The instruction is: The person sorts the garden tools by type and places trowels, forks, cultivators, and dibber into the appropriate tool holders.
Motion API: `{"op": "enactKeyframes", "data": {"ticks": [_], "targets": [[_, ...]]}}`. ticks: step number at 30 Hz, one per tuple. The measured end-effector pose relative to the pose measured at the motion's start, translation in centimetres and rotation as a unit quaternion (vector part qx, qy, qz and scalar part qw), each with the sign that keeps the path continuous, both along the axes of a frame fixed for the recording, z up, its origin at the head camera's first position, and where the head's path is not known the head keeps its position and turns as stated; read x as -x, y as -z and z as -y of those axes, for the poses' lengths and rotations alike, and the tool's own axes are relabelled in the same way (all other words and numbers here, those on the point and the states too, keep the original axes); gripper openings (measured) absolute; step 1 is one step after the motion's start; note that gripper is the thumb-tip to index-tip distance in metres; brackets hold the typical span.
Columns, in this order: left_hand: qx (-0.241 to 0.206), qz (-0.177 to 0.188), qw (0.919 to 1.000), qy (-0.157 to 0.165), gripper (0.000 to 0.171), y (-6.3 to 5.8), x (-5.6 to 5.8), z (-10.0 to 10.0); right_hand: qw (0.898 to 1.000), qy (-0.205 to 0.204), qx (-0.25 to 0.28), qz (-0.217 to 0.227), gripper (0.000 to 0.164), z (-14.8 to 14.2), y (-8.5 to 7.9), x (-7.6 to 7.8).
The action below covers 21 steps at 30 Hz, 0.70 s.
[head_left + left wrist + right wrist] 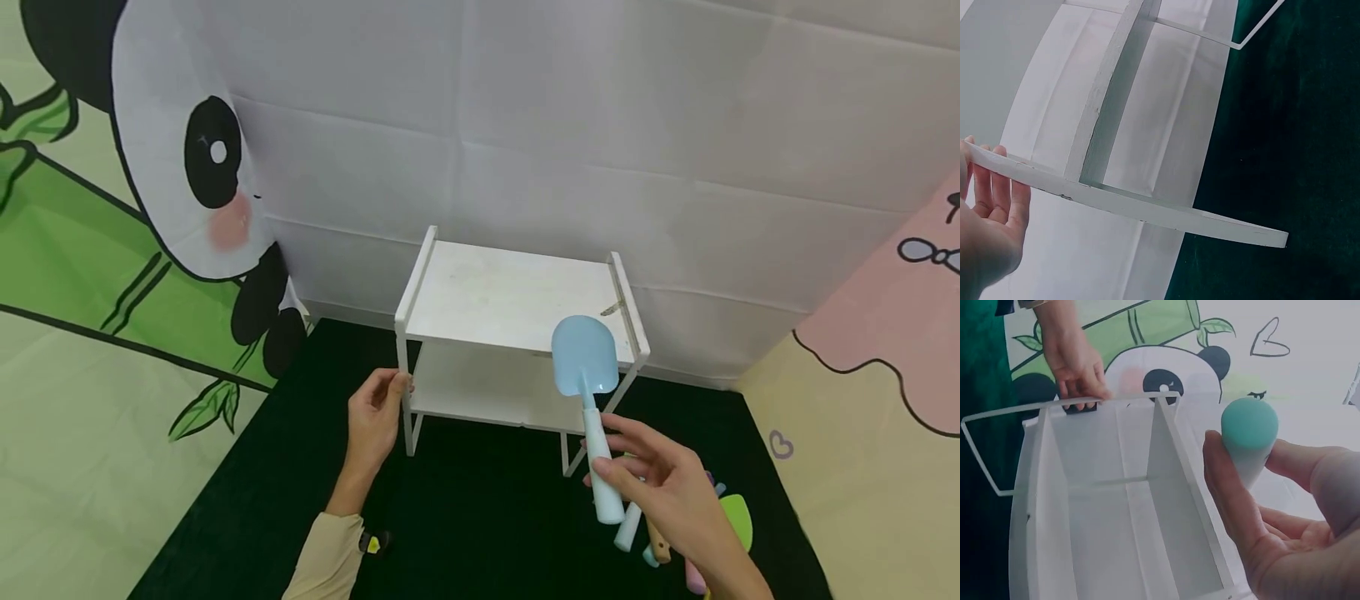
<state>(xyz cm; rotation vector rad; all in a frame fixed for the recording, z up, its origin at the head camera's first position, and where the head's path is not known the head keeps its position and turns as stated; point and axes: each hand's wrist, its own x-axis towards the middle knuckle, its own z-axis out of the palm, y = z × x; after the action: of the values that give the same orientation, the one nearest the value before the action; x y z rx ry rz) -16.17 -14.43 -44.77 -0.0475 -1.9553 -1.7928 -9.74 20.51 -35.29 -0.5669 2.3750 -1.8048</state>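
Observation:
My right hand [671, 479] pinches the handle of a light blue toy shovel [585, 354], its broad blade pointing up and overlapping the shelf's right front corner in the head view. In the right wrist view the shovel's round handle end [1249, 422] sits between thumb and fingers. A small white two-tier shelf [502, 292] stands against the back wall. At its front left, my left hand [377, 412] grips the shelf leg [1122, 203], with the thumb on one side and fingers curled behind, as the left wrist view shows.
Below my right hand, several toy tools lie on the dark green floor [480, 533], including a green blade [737, 518] and a wooden handle [658, 543]. A brown mark [611, 308] shows on the shelf top. Printed cloth walls enclose the left, back and right.

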Motion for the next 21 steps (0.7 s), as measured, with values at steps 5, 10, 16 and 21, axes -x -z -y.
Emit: {"op": "enactKeyframes", "data": {"ticks": [5,10,16,21], "targets": [[-0.003,0.0,1.0,-0.001,0.024,-0.1,0.0,0.0,1.0,-0.017,0.02,0.016,0.044,0.8,-0.9,1.0],[-0.01,-0.002,0.9999,0.002,0.022,-0.2,-0.1,0.0,0.999,-0.025,0.026,0.015,0.045,1.7,-1.9,2.2],[-0.009,-0.002,1.0,0.002,0.021,-0.2,-0.1,0.1,0.998,-0.038,0.041,0.022,0.044,3.0,-2.8,3.7],[-0.007,0.004,1.0,0.003,0.024,-0.1,-0.1,0.1,0.999,-0.031,0.03,0.034,0.044,4.0,-3.4,4.6]]}}
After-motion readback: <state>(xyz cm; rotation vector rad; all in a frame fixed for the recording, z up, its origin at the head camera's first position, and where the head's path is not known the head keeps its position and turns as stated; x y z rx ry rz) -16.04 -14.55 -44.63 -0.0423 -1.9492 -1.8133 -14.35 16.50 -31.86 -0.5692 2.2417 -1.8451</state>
